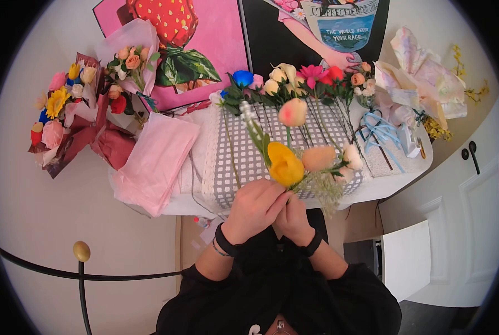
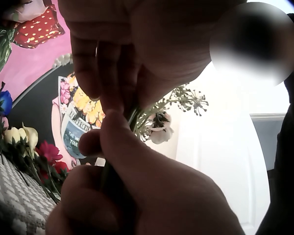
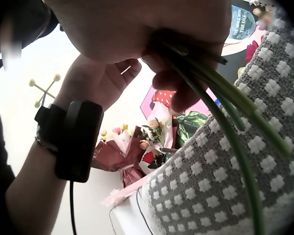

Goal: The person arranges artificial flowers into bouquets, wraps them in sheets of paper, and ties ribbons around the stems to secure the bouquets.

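Note:
Both hands meet over the table's front edge around a small bunch of flowers. In the head view, it has a yellow tulip (image 1: 285, 164), a peach tulip (image 1: 318, 159), a pink-and-cream tulip (image 1: 293, 113), white roses (image 1: 352, 157), a white flower spike (image 1: 248, 114) and fine filler sprigs (image 1: 326, 192). My right hand (image 1: 294, 219) grips the green stems (image 3: 230, 132), whose lower ends stick out below the fist in the right wrist view. Just under the yellow bloom, my left hand (image 1: 256, 206) pinches the upper stems, its fingertips close to the right thumb (image 2: 120, 134).
Several single flowers (image 1: 311, 78) lie along the back of a grey-and-white checked runner (image 1: 227, 151). Pink wrapping sheets (image 1: 159, 159) and wrapped bouquets (image 1: 65, 123) are at left. Blue ribbon (image 1: 382, 131) and pale wrapping paper (image 1: 428, 78) lie at right. Painted canvases (image 1: 221, 33) stand behind.

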Tool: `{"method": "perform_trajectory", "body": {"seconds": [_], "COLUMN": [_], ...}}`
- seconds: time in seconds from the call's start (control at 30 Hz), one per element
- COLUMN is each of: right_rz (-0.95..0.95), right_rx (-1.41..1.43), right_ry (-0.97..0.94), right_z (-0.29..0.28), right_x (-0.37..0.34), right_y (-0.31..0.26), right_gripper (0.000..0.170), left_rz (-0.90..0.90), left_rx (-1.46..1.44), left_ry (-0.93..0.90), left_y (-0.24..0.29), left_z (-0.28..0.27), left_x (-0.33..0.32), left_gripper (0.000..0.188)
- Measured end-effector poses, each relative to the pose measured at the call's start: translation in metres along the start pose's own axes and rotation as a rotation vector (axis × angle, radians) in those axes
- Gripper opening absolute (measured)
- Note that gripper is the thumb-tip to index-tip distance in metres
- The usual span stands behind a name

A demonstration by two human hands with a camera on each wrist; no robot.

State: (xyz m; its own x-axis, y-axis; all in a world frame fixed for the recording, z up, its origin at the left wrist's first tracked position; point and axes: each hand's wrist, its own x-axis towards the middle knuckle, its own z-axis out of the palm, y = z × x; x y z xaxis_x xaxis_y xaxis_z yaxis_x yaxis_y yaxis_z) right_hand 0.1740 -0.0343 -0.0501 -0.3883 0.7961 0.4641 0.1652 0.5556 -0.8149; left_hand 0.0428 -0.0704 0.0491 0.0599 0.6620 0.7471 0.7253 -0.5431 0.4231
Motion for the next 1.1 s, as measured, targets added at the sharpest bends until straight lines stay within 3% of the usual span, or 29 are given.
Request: {"method": "perform_trajectory", "body": {"seconds": [0.13,0.2,0.27,0.3,0.33,0.37,0.4,0.47,0.6,0.63,0.7,0.77,0.8,0.87,0.9,0.97,1.1], "right_rz": [0.008,-0.164,-0.149,-0.134,-0.133,-0.071,-0.007,-0.036,-0.101,-0.099,-0.282,-0.250,-0.223,-0.253,-0.284,-0.254,-0.111], "right_rx": [-0.126,-0.193,-0.154,-0.113,-0.112,-0.113,-0.114,-0.049,-0.069,-0.067,-0.236,-0.259,-0.281,-0.297,-0.311,-0.274,-0.164], "right_ry": [-0.014,0.061,0.095,0.124,0.123,0.061,-0.002,0.018,0.029,0.031,0.095,0.095,0.091,0.063,0.034,0.046,0.017], "right_z": [0.007,0.013,0.009,0.008,0.006,0.004,0.003,0.002,0.004,0.004,0.000,0.001,0.002,0.002,0.004,0.005,0.005], "right_x": [-0.007,-0.011,-0.008,-0.007,-0.009,-0.012,-0.014,-0.010,-0.001,0.002,0.006,0.002,0.001,-0.003,-0.005,-0.001,-0.004], "right_y": [0.028,0.041,0.031,0.027,0.027,0.028,0.029,0.017,0.012,0.010,0.006,0.016,0.023,0.033,0.038,0.033,0.033], "right_gripper": [0.007,0.009,0.012,0.014,0.014,0.016,0.019,0.019,0.025,0.025,0.031,0.030,0.030,0.027,0.024,0.021,0.020], "left_rz": [0.026,0.019,-0.167,-0.167,-0.284,-0.398,-0.399,-0.326,-0.463,-0.449,-0.430,-0.308,-0.307,-0.544,-0.546,-0.353,-0.290], "left_rx": [-0.041,-0.047,-0.122,-0.123,-0.317,-0.512,-0.511,-0.317,-0.339,-0.221,-0.104,0.036,0.035,-0.295,-0.293,-0.249,-0.216], "left_ry": [-0.043,-0.041,-0.023,-0.023,0.068,0.161,0.160,-0.132,-0.144,-0.143,-0.147,-0.065,-0.066,-0.180,-0.177,-0.106,-0.076], "left_y": [-0.002,-0.002,-0.001,-0.001,0.000,0.000,-0.002,-0.004,0.009,0.008,0.004,-0.002,-0.001,0.006,0.003,-0.006,-0.011], "left_z": [0.002,0.007,0.014,0.020,0.027,0.031,0.029,0.020,0.019,0.021,0.024,0.026,0.025,0.021,0.023,0.031,0.031], "left_x": [-0.005,-0.012,-0.023,-0.026,-0.027,-0.028,-0.028,-0.025,-0.018,-0.017,-0.016,-0.016,-0.015,-0.009,-0.011,-0.017,-0.025], "left_gripper": [0.017,0.018,0.032,0.032,0.042,0.052,0.052,0.061,0.056,0.052,0.049,0.041,0.041,0.035,0.035,0.036,0.031]}}
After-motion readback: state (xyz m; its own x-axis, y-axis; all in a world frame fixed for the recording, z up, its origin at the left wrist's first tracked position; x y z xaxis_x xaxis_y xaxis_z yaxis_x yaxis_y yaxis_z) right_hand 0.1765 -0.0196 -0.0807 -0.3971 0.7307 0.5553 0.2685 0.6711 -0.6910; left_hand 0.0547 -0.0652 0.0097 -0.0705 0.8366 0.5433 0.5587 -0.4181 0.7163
